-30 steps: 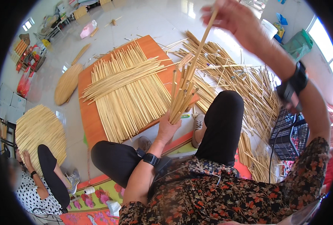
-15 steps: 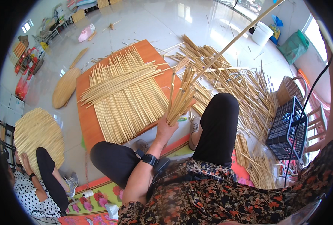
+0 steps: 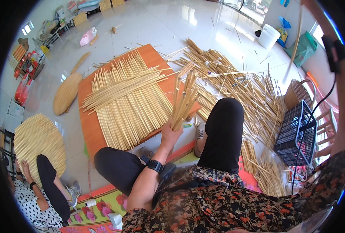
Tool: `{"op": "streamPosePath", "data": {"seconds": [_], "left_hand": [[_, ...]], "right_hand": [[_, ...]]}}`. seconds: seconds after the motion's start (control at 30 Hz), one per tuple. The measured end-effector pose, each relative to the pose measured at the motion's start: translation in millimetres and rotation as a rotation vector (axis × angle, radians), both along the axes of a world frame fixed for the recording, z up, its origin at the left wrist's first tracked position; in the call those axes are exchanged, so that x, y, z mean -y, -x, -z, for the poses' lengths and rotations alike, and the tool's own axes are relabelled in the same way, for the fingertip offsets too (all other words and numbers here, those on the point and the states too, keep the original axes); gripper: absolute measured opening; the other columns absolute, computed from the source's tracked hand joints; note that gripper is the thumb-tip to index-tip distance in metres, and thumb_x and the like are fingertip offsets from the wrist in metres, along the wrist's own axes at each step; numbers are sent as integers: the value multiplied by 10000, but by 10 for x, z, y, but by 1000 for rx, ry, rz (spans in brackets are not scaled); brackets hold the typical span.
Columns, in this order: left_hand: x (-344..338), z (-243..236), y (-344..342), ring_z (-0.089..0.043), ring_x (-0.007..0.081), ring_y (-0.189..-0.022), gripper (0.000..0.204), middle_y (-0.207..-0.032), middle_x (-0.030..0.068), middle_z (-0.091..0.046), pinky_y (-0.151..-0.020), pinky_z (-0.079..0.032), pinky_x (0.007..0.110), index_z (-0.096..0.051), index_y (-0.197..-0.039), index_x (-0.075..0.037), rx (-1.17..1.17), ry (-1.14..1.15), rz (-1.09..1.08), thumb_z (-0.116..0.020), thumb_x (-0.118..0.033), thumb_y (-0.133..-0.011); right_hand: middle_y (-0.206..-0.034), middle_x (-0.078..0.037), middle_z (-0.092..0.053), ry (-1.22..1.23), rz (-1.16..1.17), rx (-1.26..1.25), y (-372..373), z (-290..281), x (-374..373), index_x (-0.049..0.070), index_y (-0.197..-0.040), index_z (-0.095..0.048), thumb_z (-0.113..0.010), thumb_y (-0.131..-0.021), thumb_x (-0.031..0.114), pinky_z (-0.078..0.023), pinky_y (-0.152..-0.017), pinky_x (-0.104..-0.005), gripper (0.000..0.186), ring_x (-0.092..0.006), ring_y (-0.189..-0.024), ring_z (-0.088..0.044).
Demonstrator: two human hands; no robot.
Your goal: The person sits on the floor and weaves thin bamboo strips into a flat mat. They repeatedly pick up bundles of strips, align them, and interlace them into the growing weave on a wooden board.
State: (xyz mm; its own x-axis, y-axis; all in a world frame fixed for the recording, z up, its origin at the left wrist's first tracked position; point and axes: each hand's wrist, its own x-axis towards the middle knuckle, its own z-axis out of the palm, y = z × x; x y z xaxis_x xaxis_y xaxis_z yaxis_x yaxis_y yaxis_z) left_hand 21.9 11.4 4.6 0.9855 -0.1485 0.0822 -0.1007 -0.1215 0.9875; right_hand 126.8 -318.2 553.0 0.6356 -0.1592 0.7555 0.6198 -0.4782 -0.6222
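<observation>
My left hand (image 3: pixel 171 134) is closed around a bundle of straw-coloured stalks (image 3: pixel 184 101), held upright above my lap with the ends fanning out. At the upper right, my raised right hand (image 3: pixel 307 2) is partly cut off by the picture's edge. A single long stalk (image 3: pixel 297 42) hangs down from it, blurred by motion. In front of me an orange-brown board (image 3: pixel 87 132) carries a sheet of stalks laid side by side (image 3: pixel 135 116), with a loose row of more stalks (image 3: pixel 122 88) lying across it.
Loose stalks (image 3: pixel 250 93) are heaped on the floor to the right, near a black plastic crate (image 3: pixel 295 134) and a wicker basket (image 3: pixel 297 93). At left a co-worker's hand (image 3: pixel 26 169) rests on a round stalk mat (image 3: pixel 40 143). A black cable (image 3: pixel 320 103) hangs at right.
My right hand has swung up and to the right. The long stalk, whose lower end was by the bundle, now hangs well apart from it. My left hand keeps its hold.
</observation>
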Motion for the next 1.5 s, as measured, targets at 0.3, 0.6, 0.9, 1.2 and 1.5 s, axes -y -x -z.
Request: {"op": "streamPosePath", "data": {"seconds": [0.3, 0.6, 0.9, 1.2, 1.5], "left_hand": [[-107, 90, 15, -646, 93, -817, 190, -874, 11, -699, -753, -539, 286, -681, -1010, -41, 18, 80, -21, -774, -111, -859], [-75, -10, 44, -632, 94, -804, 178, -860, 3, -679, -741, -531, 285, -670, -985, -45, 2, 126, 5, -778, -104, -856], [-46, -1, 36, -635, 98, -804, 178, -855, 3, -677, -746, -532, 289, -667, -984, -44, 10, 109, 19, -773, -112, -858], [-297, 75, 5, -671, 134, -881, 402, -953, 82, -717, -811, -541, 305, -651, -1246, -29, 13, -23, -13, -723, -106, -858], [-180, 168, -11, -669, 127, -918, 436, -1008, 90, -729, -831, -541, 305, -646, -1277, -27, -48, 37, -7, -725, -104, -855]], "right_hand": [[-842, -4, -707, 873, -602, -368, 283, 2106, -1275, 57, -1021, -735, -771, -926, 145, -482, -649, -240, 135, -72, -731, -612], [-784, -32, -671, 752, -504, -700, 472, 2337, -1528, 73, -1029, -715, -789, -894, 177, -518, -685, -274, 186, -112, -746, -647], [-797, -24, -670, 797, -534, -572, 408, 2444, -1497, 44, -1025, -716, -753, -909, 168, -527, -684, -312, 174, -115, -716, -638], [-1009, -111, -691, -179, 0, -316, -624, 1121, -672, 64, -1169, -587, -515, -1077, 351, -550, -675, -358, 309, -182, -795, -646], [-968, -78, -688, -373, 82, 64, -446, -249, 1121, 56, -1131, -637, -568, -1053, 301, -537, -674, -339, 267, -181, -763, -629]]}}
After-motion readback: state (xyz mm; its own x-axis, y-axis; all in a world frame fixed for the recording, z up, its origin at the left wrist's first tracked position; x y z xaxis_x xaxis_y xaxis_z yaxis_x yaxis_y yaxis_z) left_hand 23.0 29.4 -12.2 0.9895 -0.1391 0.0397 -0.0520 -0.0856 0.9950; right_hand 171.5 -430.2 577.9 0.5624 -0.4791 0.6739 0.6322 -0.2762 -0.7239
